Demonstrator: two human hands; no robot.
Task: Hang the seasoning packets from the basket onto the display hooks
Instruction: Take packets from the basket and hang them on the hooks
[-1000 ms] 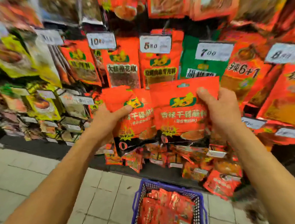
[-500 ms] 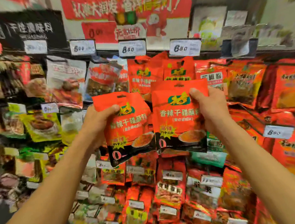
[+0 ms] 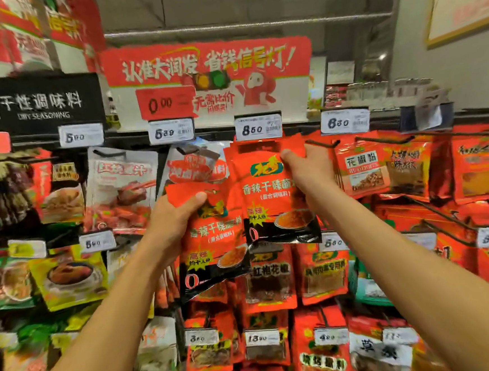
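Up against the top row of display hooks, just below the 8.50 price tag (image 3: 258, 127), a red seasoning packet (image 3: 273, 194) is held high by the right hand (image 3: 309, 168), whose thumb and fingers pinch its upper right edge. Whether its hang hole is on the hook cannot be told. Lower and to the left, the left hand (image 3: 175, 220) grips a second red seasoning packet (image 3: 212, 240), thumb curled over the packet's top left corner and fingers hidden behind it; this packet tilts and its right edge overlaps the first one. Behind both hang more red packets on the same hook. To the right hangs a pepper-powder pouch (image 3: 363, 167); to the left a pale pouch (image 3: 123, 186). Farther up sits a red promotional sign (image 3: 208, 71), and at far left a black dry-seasoning sign (image 3: 35, 105).
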